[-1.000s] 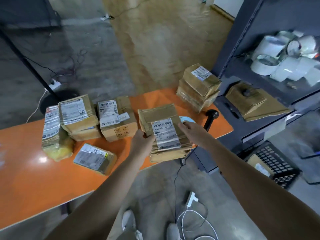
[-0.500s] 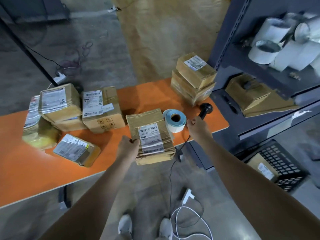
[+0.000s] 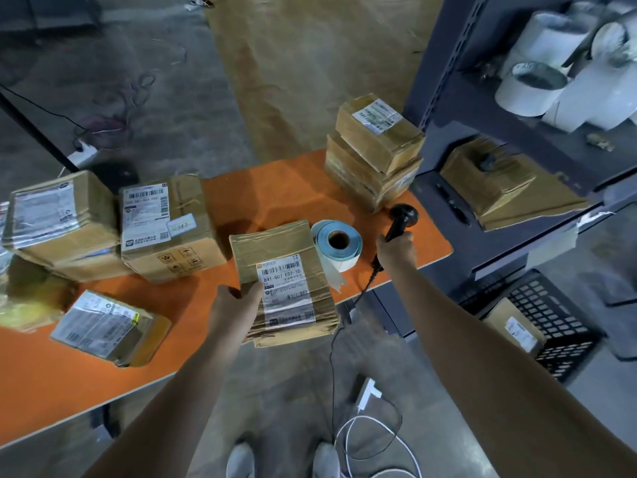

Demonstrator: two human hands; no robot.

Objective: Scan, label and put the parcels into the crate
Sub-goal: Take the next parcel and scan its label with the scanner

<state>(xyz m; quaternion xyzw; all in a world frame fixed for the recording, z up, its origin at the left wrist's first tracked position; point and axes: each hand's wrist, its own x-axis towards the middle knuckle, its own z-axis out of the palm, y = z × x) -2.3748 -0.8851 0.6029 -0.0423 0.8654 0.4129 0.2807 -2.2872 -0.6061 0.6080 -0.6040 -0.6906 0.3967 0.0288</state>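
From the head camera, your left hand [image 3: 234, 305] grips the near-left edge of a brown parcel [image 3: 284, 282], thumb on top. It sits at the front edge of the orange desk [image 3: 275, 188], partly overhanging it, with its printed barcode facing up. That looks like the reason for the hold: the code is turned toward you and kept flat so it can be read.

Your right hand [image 3: 396, 250] is wrapped round the handle of the black scanner [image 3: 401, 217], whose head points up and away from the parcel, so the scan is, by my reading, not yet made. Its cord drops off the desk edge to the floor.

The roll of labels [image 3: 337, 243] lies on its side just beside the parcel, a loose tail hanging toward you, handy for the labelling step.

The black crate [image 3: 551, 319] stands on the floor to your right, below the shelf [image 3: 517, 188], with one boxed parcel [image 3: 517, 331] already inside. That keeps it within a short swing of your right arm.

A stack of parcels [image 3: 375, 150] sits at the far right of the desk, and more wait in a group on the left [image 3: 165, 225].
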